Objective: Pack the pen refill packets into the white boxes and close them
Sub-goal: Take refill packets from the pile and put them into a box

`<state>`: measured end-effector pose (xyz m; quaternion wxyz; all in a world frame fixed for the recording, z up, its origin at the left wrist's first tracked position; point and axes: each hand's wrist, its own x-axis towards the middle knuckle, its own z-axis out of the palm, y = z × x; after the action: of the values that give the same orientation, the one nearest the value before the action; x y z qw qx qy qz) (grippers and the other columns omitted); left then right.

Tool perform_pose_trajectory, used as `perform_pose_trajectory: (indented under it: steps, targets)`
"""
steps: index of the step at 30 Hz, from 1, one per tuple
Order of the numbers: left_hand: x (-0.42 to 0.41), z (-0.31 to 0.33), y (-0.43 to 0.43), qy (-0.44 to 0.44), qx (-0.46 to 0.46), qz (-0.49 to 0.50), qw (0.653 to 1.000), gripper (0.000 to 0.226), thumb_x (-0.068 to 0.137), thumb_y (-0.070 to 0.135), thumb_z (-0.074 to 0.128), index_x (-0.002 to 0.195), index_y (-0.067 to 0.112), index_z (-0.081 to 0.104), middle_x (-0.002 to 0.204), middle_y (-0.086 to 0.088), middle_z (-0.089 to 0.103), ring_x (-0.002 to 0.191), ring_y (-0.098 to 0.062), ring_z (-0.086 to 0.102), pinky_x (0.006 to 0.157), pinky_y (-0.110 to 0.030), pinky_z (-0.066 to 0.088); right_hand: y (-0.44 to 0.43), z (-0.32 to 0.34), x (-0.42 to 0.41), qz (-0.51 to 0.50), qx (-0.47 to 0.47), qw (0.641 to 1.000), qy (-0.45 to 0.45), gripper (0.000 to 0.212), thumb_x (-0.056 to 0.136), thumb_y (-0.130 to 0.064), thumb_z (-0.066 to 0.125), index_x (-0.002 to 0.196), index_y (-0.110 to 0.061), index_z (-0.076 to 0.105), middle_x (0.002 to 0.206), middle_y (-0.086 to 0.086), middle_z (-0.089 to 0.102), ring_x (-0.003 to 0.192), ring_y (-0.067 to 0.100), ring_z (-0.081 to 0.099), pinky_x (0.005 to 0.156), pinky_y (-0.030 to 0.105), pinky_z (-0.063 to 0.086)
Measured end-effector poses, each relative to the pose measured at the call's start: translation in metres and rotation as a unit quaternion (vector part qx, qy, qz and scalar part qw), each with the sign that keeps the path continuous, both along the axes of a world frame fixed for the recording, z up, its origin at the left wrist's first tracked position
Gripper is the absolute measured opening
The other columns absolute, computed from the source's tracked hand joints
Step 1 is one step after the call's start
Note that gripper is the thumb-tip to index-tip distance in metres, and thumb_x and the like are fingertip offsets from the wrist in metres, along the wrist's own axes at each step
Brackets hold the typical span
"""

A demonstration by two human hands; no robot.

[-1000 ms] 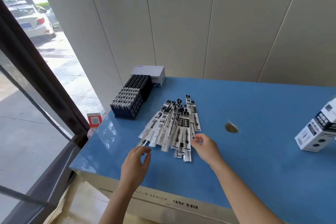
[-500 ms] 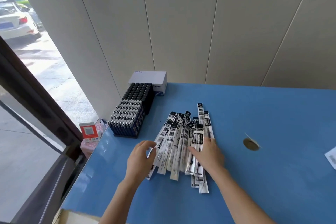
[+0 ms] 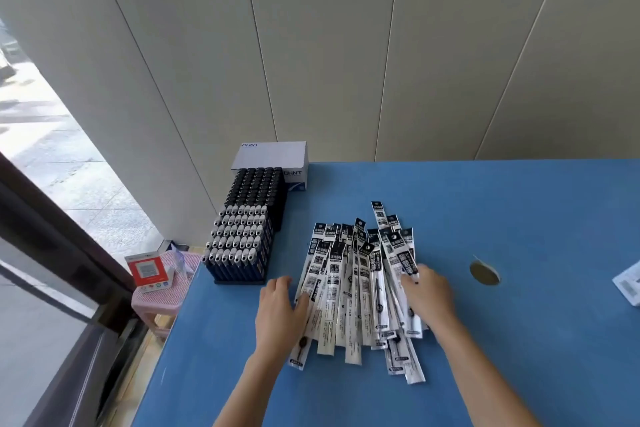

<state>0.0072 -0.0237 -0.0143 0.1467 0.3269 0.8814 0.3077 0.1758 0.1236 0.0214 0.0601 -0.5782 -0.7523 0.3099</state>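
Observation:
A fanned pile of several long white-and-black pen refill packets (image 3: 356,284) lies on the blue table (image 3: 519,340). My left hand (image 3: 280,308) presses against the pile's left edge, fingers together, thumb under a packet. My right hand (image 3: 427,295) rests flat on the pile's right side, fingers spread over the packets. Neither hand has lifted a packet. A corner of a white box (image 3: 628,282) shows at the right frame edge.
Two black racks of pens (image 3: 242,236) stand at the table's back left, with a white CHNT box (image 3: 273,158) behind them. A round cable hole (image 3: 484,273) is right of the pile. A pink stool with a red QR sign (image 3: 149,272) stands off the left edge.
The view has swung left and down, so the white box has slid to the right edge. Both hands moved inward onto the pile's sides and the packets are bunched closer together.

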Motion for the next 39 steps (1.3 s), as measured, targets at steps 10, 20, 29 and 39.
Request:
perform_pose_trajectory:
  steps: [10, 20, 29, 39]
  targets:
    - [-0.014, 0.007, 0.035, -0.034, -0.100, -0.036, 0.994, 0.043, 0.085, 0.036, 0.058, 0.114, 0.005, 0.046, 0.117, -0.010, 0.051, 0.111, -0.027, 0.047, 0.087, -0.035, 0.042, -0.015, 0.009, 0.005, -0.104, -0.070, 0.982, 0.141, 0.030, 0.101, -0.021, 0.033, 0.117, 0.001, 0.044, 0.082, 0.007, 0.058, 0.061, 0.014, 0.055, 0.051, 0.025, 0.035]
    - [-0.028, 0.005, 0.044, -0.052, -0.150, -0.103, 0.982, 0.032, 0.087, 0.025, 0.055, 0.063, 0.014, 0.038, 0.060, 0.002, 0.043, 0.065, -0.022, 0.044, 0.049, -0.024, 0.028, -0.031, -0.004, -0.002, -0.148, -0.131, 0.949, 0.247, 0.028, 0.099, -0.031, 0.035, 0.088, -0.010, 0.049, 0.071, 0.003, 0.047, 0.057, 0.014, 0.041, 0.063, 0.035, 0.037]
    - [-0.024, 0.009, 0.031, -0.055, -0.101, -0.075, 0.991, 0.017, 0.090, 0.025, 0.053, 0.091, 0.009, 0.055, 0.087, -0.006, 0.058, 0.077, -0.023, 0.052, 0.062, -0.030, 0.040, -0.047, -0.002, -0.009, -0.148, -0.159, 0.933, 0.288, 0.031, 0.096, -0.038, 0.042, 0.083, -0.011, 0.048, 0.072, 0.003, 0.044, 0.051, 0.013, 0.034, 0.051, 0.027, 0.030]
    - [-0.015, 0.007, 0.026, -0.089, -0.107, -0.074, 0.987, 0.038, 0.083, 0.045, 0.058, 0.094, 0.010, 0.047, 0.090, -0.004, 0.056, 0.081, -0.021, 0.054, 0.063, -0.029, 0.040, -0.057, -0.011, -0.006, -0.152, -0.161, 0.936, 0.275, 0.040, 0.093, -0.045, 0.042, 0.094, -0.007, 0.054, 0.073, 0.003, 0.049, 0.053, 0.012, 0.038, 0.052, 0.027, 0.030]
